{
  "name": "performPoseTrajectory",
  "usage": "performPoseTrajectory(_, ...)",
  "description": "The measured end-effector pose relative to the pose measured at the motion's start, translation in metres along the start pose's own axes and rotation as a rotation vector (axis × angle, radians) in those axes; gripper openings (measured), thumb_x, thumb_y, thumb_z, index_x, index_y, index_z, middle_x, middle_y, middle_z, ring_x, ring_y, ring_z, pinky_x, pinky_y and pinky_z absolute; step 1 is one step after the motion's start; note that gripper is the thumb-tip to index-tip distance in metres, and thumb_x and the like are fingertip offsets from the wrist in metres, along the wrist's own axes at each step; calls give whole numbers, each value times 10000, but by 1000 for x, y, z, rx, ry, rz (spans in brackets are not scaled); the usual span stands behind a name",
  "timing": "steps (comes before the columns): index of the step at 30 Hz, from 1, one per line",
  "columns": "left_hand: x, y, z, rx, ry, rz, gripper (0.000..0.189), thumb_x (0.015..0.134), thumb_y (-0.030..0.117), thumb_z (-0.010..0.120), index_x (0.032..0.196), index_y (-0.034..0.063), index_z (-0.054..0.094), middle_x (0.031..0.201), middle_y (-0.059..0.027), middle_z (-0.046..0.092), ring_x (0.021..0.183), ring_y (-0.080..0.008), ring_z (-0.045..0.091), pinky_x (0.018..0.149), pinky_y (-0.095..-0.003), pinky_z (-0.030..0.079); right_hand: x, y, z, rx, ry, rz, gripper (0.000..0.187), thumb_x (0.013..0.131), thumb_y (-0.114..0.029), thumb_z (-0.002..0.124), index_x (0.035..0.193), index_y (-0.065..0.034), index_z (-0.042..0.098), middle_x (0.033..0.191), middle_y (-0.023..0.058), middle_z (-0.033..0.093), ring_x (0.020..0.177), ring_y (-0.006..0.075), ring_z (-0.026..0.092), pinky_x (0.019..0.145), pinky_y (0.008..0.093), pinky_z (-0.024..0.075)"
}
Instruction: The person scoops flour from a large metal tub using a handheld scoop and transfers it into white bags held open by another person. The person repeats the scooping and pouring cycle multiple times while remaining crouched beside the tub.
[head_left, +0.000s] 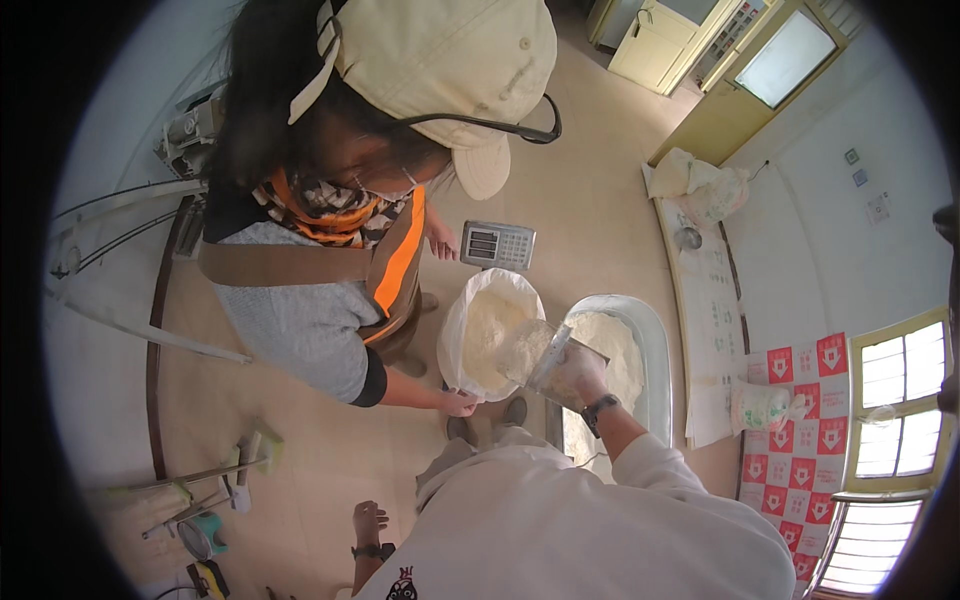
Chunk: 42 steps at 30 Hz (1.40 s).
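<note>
My right hand (581, 373) grips a metal scoop (549, 360), tilted over an open white sack (459, 330). Pale, flour-like powder (487, 322) fills much of the sack, and some lies at the scoop's mouth. Beside the sack, under my right forearm, a large metal tub (660, 345) holds more pale powder (611, 337). My left hand (369, 517) hangs free, low in the picture, its fingers partly curled with nothing seen in them. A person in a cap holds the sack's rim with one hand (459, 403); their other hand (442, 241) is near a scale's keypad display (498, 244).
A long pale table (701, 315) bearing a metal bowl (688, 238) and white bags (697, 184) runs along the wall. Another white bag (761, 406) stands by red-and-white wall sheets (802, 439). Cleaning tools (240, 469) and a teal container (201, 534) lie at the lower left.
</note>
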<state>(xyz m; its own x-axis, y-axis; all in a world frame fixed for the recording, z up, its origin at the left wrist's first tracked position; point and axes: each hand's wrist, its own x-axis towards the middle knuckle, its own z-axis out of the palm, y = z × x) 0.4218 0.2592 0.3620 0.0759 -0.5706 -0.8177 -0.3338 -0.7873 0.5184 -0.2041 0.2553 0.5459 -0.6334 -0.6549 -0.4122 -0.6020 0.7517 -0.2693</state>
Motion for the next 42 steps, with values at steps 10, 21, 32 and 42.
performPoseTrajectory(10,-6,6,3,5,-11,15,359,986,274,590,1248,28,575,904,-139,706,694,-233,706,554,-343,560,28,-21,5,-181,3,-104,375,815,-342,668,1097,-114,762,1063,184,766,1018,367,732,912,485,561)
performPoseTrajectory(21,-11,-6,1,-32,-21,-19,347,995,259,604,1271,52,567,908,-137,709,700,-234,709,575,-354,567,20,-22,3,-38,28,26,415,769,-425,716,1016,-96,768,1026,183,762,1042,373,717,920,455,552)
performPoseTrajectory(32,-12,9,9,13,-29,-2,353,990,252,589,1261,26,566,903,-135,707,693,-232,705,574,-346,566,15,56,50,219,98,135,180,800,-264,694,890,-108,693,912,149,742,918,351,712,816,464,530)
performPoseTrajectory(42,-3,20,10,72,-20,23,329,1000,257,579,1242,35,569,897,-126,704,687,-223,702,564,-335,555,2,59,45,181,65,182,161,809,-275,693,871,-126,686,918,125,750,942,336,718,830,451,535)
